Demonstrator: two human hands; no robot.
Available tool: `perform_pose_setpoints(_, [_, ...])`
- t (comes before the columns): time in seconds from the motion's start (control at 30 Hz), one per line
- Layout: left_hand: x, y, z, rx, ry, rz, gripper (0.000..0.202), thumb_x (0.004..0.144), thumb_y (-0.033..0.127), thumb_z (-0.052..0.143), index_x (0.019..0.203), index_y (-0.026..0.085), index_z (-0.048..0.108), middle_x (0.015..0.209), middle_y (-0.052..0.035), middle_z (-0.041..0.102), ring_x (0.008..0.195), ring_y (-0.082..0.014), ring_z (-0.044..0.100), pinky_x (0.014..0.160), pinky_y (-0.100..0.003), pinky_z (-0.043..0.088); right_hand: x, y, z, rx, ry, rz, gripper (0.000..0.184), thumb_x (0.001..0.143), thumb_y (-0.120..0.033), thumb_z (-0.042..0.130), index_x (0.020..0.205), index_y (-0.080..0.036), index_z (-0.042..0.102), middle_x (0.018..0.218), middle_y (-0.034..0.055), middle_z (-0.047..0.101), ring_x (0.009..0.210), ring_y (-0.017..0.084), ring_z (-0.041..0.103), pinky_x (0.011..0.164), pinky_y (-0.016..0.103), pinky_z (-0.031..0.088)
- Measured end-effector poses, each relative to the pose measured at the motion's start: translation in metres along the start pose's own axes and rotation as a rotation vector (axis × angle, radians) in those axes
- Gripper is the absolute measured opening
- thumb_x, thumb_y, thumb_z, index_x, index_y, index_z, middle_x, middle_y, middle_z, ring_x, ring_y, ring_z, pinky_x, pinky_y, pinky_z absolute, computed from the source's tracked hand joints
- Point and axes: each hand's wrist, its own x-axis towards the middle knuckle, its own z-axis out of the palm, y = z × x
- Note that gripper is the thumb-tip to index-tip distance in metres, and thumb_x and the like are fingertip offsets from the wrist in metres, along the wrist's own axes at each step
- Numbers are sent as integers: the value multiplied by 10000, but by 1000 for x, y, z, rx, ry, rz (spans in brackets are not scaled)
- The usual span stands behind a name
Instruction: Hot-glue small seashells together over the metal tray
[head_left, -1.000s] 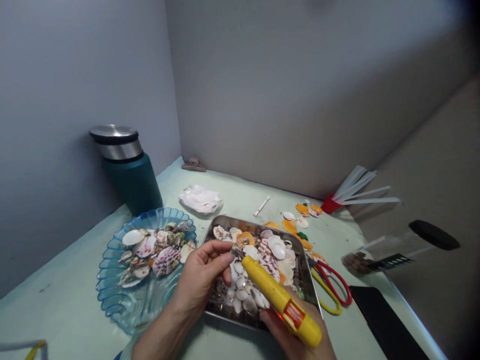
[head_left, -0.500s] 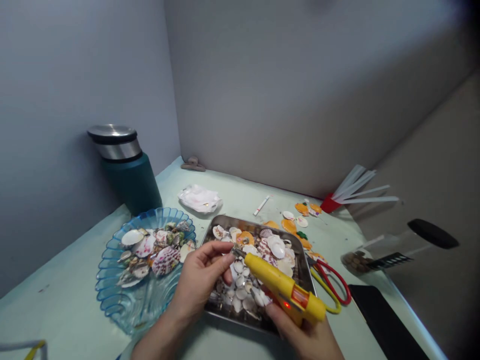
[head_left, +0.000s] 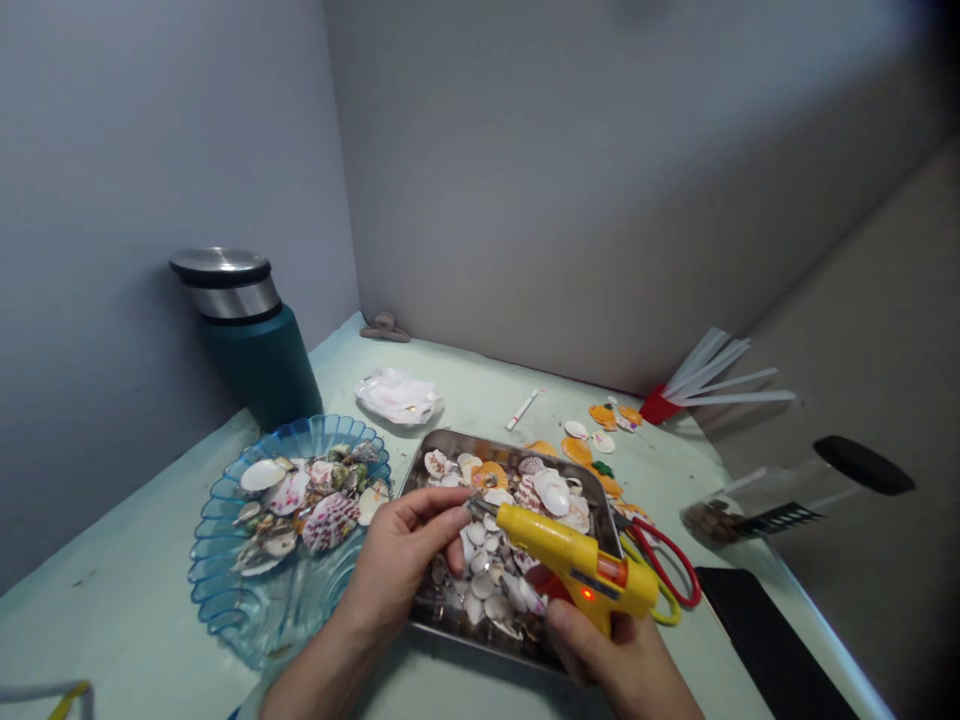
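My right hand (head_left: 611, 650) is wrapped round the handle of a yellow hot glue gun (head_left: 559, 540), whose small red light is lit. Its metal nozzle points left toward the fingertips of my left hand (head_left: 416, 545). Thumb and forefinger there pinch a small greyish piece (head_left: 474, 503), too small to name, close to the nozzle. Whether nozzle and piece touch, I cannot tell. Beneath both hands lies a metal tray (head_left: 517, 655) holding white, orange and purple-striped seashells (head_left: 553, 495).
A blue scalloped dish (head_left: 206, 560) with more shells is at left, a teal bottle (head_left: 262, 365) behind it. Scissors (head_left: 671, 565), a black phone-like slab (head_left: 772, 640) and a clear jar (head_left: 712, 520) lie right. Glue sticks (head_left: 705, 370) stand in a red cup (head_left: 660, 405).
The glue gun and my right hand have shifted slightly right and the gun lies more level. My left hand keeps its pinch almost in place.
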Motion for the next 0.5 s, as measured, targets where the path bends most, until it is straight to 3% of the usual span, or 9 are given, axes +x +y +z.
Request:
perform_pose_setpoints(0.13, [-1, -1, 0, -17, -14, -12, 258, 722, 324, 730, 909, 146, 734, 415, 31, 592, 416, -85, 495, 514, -211, 355, 2, 1, 1, 44, -36, 19, 473, 688, -584, 712, 858, -143, 683, 403, -80, 413, 382, 75, 315, 394, 212, 242])
perform_pose_setpoints(0.5, [1, -1, 0, -50, 3, -17, 259, 728, 323, 729, 914, 143, 717, 411, 32, 588, 416, -75, 487, 508, -195, 342, 4, 7, 0, 35, -64, 35, 432, 713, -587, 691, 772, -165, 624, 411, -79, 426, 374, 75, 316, 416, 219, 232])
